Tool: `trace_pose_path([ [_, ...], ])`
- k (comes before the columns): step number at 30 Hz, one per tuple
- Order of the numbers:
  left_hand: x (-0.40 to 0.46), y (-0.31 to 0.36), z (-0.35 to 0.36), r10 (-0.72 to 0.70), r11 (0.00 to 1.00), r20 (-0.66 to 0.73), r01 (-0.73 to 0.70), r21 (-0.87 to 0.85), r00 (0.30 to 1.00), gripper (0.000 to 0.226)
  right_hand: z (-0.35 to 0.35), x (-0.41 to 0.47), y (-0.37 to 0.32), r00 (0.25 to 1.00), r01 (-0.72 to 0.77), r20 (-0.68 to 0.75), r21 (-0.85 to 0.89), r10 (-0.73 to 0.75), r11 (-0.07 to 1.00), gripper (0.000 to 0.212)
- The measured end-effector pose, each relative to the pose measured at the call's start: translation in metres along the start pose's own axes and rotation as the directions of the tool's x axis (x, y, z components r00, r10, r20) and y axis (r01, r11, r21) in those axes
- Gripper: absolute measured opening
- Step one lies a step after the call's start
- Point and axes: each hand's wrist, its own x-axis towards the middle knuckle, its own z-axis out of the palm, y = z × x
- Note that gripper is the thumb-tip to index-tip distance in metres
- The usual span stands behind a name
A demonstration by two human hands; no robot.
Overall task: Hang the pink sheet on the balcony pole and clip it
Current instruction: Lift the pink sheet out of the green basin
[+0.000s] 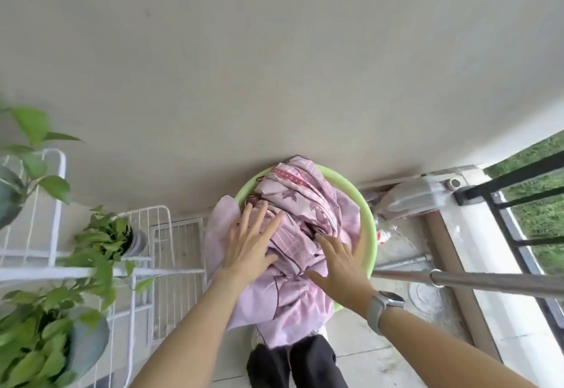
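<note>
**Both hands on the crumpled pink sheet in the basin**

Bare forearms reach forward from the bottom edge, the right one banded by a grey wristwatch (385,304) with a rounded rectangular face. Below them, dark trouser legs (297,363) stand on pale floor tiles.

Left hand (251,242) lies flat on the pink sheet (300,220), fingers straight and spread wide, palm pressing the cloth and gripping nothing. Right hand (340,265) rests on the near right side of the heap — fingers extended and slightly splayed, thumb pointing left, also holding nothing.

Soft and thin, the sheet is bunched into deep folds, with a printed check, darker leaf shapes and a dotted pink band near the top. It fills a round, smooth pale-green plastic basin (364,213) and spills over the near rim toward the legs.

On the right a shiny round metal pole (488,281) runs in from the frame edge, a metal ring around it near its end, just beside the basin. Beyond it stands a black balcony railing (515,201) of square bars, with grass outside.

On the left, a white wire rack (146,265) carries leafy green potted plants (103,238) in grey pots. A plain beige wall fills the upper half.
</note>
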Motion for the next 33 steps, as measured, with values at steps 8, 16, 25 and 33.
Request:
trace_pose_path([
  [8,0.056,-0.01,-0.014,0.112,0.977,0.009,-0.108,-0.182,0.994,0.017,0.026,0.028,0.004,1.0,-0.027,0.015,0.162,0.025,0.986,0.11],
  [16,0.058,0.006,-0.127,0.131,0.731,0.032,-0.075,-0.679,0.991,0.029,-0.03,0.047,-0.022,0.955,-0.052,-0.253,0.367,0.153,0.929,0.07],
  [25,0.032,0.032,-0.233,0.189,0.548,-0.178,-0.254,-0.797,0.966,0.027,-0.223,0.035,-0.062,0.899,0.139,-0.436,0.348,0.029,0.927,0.027],
  [33,0.0,0.09,-0.439,0.022,0.482,-0.671,-0.596,-0.642,0.741,0.012,-0.426,-0.055,-0.165,0.684,0.454,-0.693,0.156,-0.23,0.877,0.022],
])
